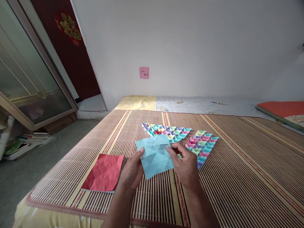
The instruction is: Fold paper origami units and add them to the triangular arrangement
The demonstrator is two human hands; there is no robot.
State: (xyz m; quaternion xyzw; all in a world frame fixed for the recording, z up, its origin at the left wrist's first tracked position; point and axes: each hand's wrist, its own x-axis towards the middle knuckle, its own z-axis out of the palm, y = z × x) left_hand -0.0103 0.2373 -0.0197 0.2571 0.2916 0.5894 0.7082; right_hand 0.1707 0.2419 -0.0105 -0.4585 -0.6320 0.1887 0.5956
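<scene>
A light blue sheet of origami paper [155, 156], marked with a web of creases, is held up above the mat between my two hands. My left hand [133, 169] pinches its left edge, thumb on top. On the opposite side, my right hand [185, 163] grips the right edge between thumb and fingers. To the left lies a stack of square paper with a creased red sheet [104, 172] uppermost. Behind the blue sheet rest two groups of small folded paper triangles in many colours, one group [166, 129] partly covered by the sheet, the other [203, 145] beyond my right hand.
A striped bamboo mat [237, 177] covers the bed, with patterned cloth [190, 104] along the wall. A red-orange folded cloth [282, 109] lies at the far right. A pink note [144, 72] sticks to the wall. A glass-panelled door [28, 72] and books [28, 144] are at left.
</scene>
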